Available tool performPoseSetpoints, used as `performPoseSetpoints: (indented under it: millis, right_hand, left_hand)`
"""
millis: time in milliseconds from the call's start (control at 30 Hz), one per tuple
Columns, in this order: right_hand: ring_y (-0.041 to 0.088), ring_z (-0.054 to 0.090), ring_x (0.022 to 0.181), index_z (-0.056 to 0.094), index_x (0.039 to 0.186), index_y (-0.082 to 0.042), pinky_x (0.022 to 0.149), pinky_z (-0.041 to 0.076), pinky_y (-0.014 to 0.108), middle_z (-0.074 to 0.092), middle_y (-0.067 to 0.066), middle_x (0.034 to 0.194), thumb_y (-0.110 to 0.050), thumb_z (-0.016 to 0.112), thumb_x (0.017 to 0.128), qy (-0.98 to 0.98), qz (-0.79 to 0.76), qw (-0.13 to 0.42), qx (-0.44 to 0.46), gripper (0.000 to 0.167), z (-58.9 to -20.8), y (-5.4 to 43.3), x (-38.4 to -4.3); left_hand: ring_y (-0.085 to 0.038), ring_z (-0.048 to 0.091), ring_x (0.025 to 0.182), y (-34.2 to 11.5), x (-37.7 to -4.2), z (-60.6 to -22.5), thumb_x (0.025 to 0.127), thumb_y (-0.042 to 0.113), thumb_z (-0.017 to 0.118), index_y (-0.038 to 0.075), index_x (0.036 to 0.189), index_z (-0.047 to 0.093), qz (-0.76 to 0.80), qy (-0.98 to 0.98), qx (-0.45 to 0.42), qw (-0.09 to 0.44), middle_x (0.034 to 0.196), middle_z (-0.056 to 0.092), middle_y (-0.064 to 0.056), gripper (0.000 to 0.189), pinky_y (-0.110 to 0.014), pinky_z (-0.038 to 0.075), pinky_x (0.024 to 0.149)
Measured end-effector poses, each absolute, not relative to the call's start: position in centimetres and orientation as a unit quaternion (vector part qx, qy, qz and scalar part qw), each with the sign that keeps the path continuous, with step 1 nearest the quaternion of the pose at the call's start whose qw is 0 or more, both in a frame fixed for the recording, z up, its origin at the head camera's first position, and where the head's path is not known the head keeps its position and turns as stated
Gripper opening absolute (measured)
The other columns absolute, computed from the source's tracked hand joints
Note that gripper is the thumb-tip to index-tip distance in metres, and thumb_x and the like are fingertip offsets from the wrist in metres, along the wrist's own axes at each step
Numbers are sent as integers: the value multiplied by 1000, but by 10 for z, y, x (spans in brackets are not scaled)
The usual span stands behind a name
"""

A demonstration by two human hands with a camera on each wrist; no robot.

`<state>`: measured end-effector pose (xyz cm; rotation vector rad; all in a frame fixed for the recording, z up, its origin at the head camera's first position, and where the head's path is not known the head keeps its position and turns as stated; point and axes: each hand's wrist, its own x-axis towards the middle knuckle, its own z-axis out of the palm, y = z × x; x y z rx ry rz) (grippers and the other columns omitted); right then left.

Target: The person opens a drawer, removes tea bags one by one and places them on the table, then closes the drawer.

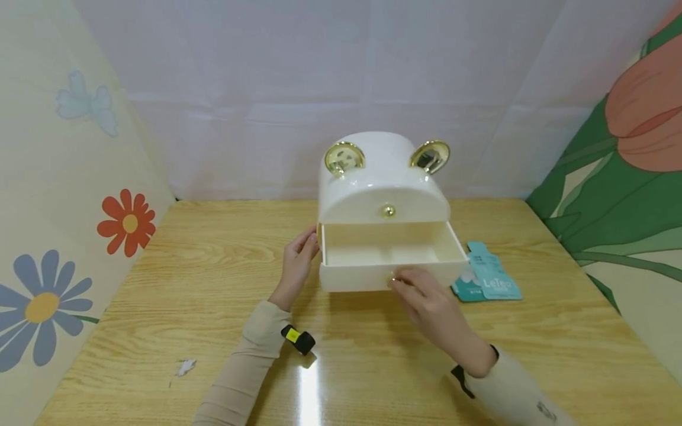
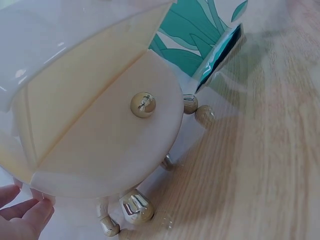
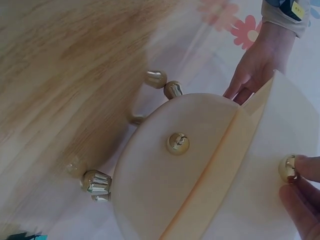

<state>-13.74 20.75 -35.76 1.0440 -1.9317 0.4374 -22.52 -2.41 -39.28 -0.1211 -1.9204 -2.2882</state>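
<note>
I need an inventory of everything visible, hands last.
Table: one, brown, foreground
Box: one, white, image centre
Drawer: one, cream, pulled out
Ears: two, gold, box top
Knobs: three, gold, box front
Feet: at least two, gold, underneath
Packets: apparently two, teal, box's right
Scrap: one, whitish, table left
Backdrop: one, white, behind
Floral panels: two, multicoloured, sides
Sleeves: two, beige, lower edge
Wristbands: two, black, sleeve ends
Left hand: one, bare, touching box
Right hand: one, bare, pinching knob

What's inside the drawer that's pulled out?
Inside the drawer, only bare cream surfaces show. Any part farther back, within the white box, is covered and can't be seen.
</note>
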Motion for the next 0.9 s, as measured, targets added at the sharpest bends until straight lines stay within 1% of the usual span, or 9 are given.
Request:
performPoseSetpoints:
  millis: [100,367,567,667,733,800,833,900]
  right_hand:
    - [29,58,80,66,82,3,66,50,35,59,16,89,-14,40,98,-775,179,434,423,36,-357,207,-142]
    - [30,58,82,66,84,4,68,50,36,59,17,91,-16,38,99,-786,171,421,420,37,-356,207,-152]
    - [29,58,83,66,86,3,69,51,35,58,16,91,-17,37,98,-802,160,399,414,38,-356,209,-158]
    - [29,58,83,66,87,3,69,52,36,59,16,92,-15,39,98,-809,157,389,411,35,-355,209,-161]
    - [29,58,83,66,88,3,68,52,36,59,17,92,-7,50,93,-809,159,388,412,20,-353,208,-163]
    - [30,58,83,66,89,4,68,52,37,59,17,92,2,61,84,-810,160,387,411,8,-352,208,-164]
    - [30,58,83,67,89,4,68,52,37,59,17,92,6,66,78,-809,161,388,411,11,-352,207,-165]
    - [30,58,83,67,88,4,67,52,38,59,17,92,13,72,66,-810,161,389,408,25,-351,207,-167]
  left_hand:
    - [-24,54,106,-24,-225,-393,96,6,43,-13,124,47,-766,-636,-42,78,123,50,-27,34,-27,45,88]
    - [-18,56,100,-24,-227,-394,95,5,44,-12,123,49,-770,-633,-38,74,122,51,-26,33,-25,46,87]
    - [-19,54,102,-24,-227,-393,96,6,44,-11,123,49,-768,-636,-27,71,122,51,-25,33,-26,45,88]
    - [-17,54,101,-24,-226,-392,95,5,44,-11,123,49,-766,-638,-19,72,122,52,-25,33,-26,45,88]
    - [-17,54,100,-23,-226,-392,95,5,45,-11,123,49,-767,-638,-17,72,121,52,-25,32,-26,45,88]
    - [-17,54,101,-23,-226,-392,95,5,45,-11,123,50,-768,-636,-15,73,121,52,-25,32,-26,45,88]
    - [-18,53,101,-23,-226,-392,95,4,45,-11,123,50,-769,-635,-15,73,122,52,-25,32,-26,45,88]
    - [-19,53,104,-23,-227,-393,95,4,44,-11,123,49,-772,-631,-16,73,123,51,-25,32,-26,45,88]
